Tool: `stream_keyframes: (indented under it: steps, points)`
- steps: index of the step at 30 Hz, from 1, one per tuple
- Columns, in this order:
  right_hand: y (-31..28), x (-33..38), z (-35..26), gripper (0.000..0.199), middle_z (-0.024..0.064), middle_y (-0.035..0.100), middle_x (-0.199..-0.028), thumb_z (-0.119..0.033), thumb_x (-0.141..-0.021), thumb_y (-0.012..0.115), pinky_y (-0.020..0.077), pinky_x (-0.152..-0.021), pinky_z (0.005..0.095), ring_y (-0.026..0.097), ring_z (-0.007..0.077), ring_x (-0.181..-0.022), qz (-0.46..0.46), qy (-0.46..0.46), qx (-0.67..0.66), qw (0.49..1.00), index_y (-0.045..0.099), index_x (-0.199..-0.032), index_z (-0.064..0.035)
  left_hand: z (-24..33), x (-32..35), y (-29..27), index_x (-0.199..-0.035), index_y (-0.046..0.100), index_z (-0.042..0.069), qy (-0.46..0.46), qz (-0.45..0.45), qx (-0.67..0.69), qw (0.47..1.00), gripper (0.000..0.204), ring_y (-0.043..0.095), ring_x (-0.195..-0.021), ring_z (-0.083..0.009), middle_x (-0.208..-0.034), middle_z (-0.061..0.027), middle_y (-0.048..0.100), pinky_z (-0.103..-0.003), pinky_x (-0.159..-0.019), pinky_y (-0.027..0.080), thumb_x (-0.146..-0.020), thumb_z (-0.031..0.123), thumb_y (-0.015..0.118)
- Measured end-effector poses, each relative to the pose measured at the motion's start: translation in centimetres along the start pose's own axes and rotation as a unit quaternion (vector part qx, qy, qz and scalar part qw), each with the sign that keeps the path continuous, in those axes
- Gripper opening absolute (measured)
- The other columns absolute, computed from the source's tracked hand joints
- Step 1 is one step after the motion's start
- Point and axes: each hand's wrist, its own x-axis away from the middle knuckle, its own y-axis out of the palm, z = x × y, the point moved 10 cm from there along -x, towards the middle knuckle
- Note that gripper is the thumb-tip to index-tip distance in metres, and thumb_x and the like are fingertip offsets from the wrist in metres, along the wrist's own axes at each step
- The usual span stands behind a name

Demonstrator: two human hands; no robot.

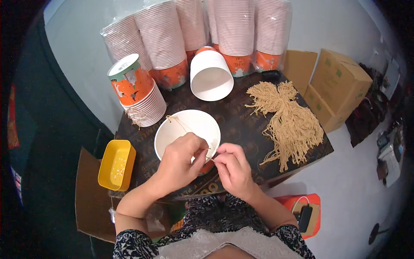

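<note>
A white paper bucket (pixel 198 118) stands mouth up at the near side of the dark table. A thin tan cord (pixel 183 125) is tied at its far left rim and runs across the mouth toward my hands. My left hand (pixel 181 157) is over the near part of the mouth, thumb and fingers pinched on the cord. At the near right rim, my right hand (pixel 236 170) pinches the cord's end between thumb and fingertips. My fingers partly hide the cord and the near rim.
Tan cords (pixel 295 129) lie bundled at right. A tipped bucket (pixel 211 77) lies behind, before plastic-wrapped bucket stacks (pixel 235 30). At left are nested orange-printed buckets (pixel 138 93) and a yellow tub (pixel 115 157) holding small white bits. Cardboard boxes (pixel 345 82) stand beyond the table's right edge.
</note>
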Motion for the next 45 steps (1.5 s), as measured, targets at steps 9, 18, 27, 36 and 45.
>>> stream_keyframes:
  steps: [9, 18, 27, 36, 45]
  points:
    - [0.4, -0.4, -0.4, 0.022, 0.0167, 0.062, -0.104, 0.007, -0.081, 0.066, 0.0543, -0.065, 0.0355, 0.066, 0.0319, -0.076, 0.013, -0.058, -0.079, 0.995, 0.054, -0.098, -0.0013, 3.0, 0.6, -0.1, -0.089, 0.059, 0.004, 0.165, 0.025, -0.091, 0.982, 0.022, 0.060, -0.077, -0.0288, -0.080, -0.0095, 0.057, -0.045, -0.090, 0.049, -0.072, -0.001, 0.072]
    - [-0.1, 0.7, -1.5, 0.025, 0.0122, 0.058, -0.089, 0.004, -0.078, 0.072, 0.0514, -0.057, 0.0360, 0.063, 0.0287, -0.069, 0.058, -0.117, -0.023, 0.991, 0.058, -0.097, -0.0035, 3.1, 1.1, 0.1, -0.087, 0.056, 0.005, 0.181, 0.010, -0.098, 0.979, 0.025, 0.061, -0.080, -0.0262, -0.081, -0.0071, 0.058, -0.055, -0.099, 0.042, -0.069, -0.003, 0.071]
    - [-0.4, 1.9, -0.3, 0.018, 0.0095, 0.056, -0.084, 0.005, -0.083, 0.068, 0.0429, -0.058, 0.0279, 0.053, 0.0196, -0.067, 0.120, -0.036, -0.085, 0.988, 0.058, -0.094, -0.0035, 3.4, 2.5, 0.6, -0.089, 0.058, 0.005, 0.186, -0.029, -0.092, 0.978, 0.024, 0.062, -0.081, -0.0244, -0.085, -0.0071, 0.058, -0.061, -0.105, 0.037, -0.070, 0.000, 0.072]
    - [0.1, 3.0, 2.2, 0.018, 0.0065, 0.054, -0.081, 0.006, -0.085, 0.068, 0.0411, -0.058, 0.0246, 0.049, 0.0129, -0.066, 0.172, 0.062, -0.195, 0.964, 0.053, -0.090, -0.0028, 3.4, 3.1, 1.1, -0.094, 0.062, 0.004, 0.195, -0.054, -0.084, 0.976, 0.026, 0.062, -0.080, -0.0227, -0.083, -0.0064, 0.058, -0.063, -0.108, 0.033, -0.070, 0.000, 0.073]
    - [-1.0, 1.7, -0.4, 0.018, 0.0083, 0.057, -0.079, 0.006, -0.079, 0.072, 0.0435, -0.053, 0.0273, 0.056, 0.0180, -0.062, 0.138, 0.004, -0.039, 0.990, 0.065, -0.094, -0.0032, 3.4, 3.0, 1.1, -0.094, 0.062, 0.003, 0.203, -0.044, -0.070, 0.976, 0.025, 0.063, -0.080, -0.0225, -0.083, -0.0066, 0.060, -0.063, -0.108, 0.033, -0.072, -0.001, 0.073]
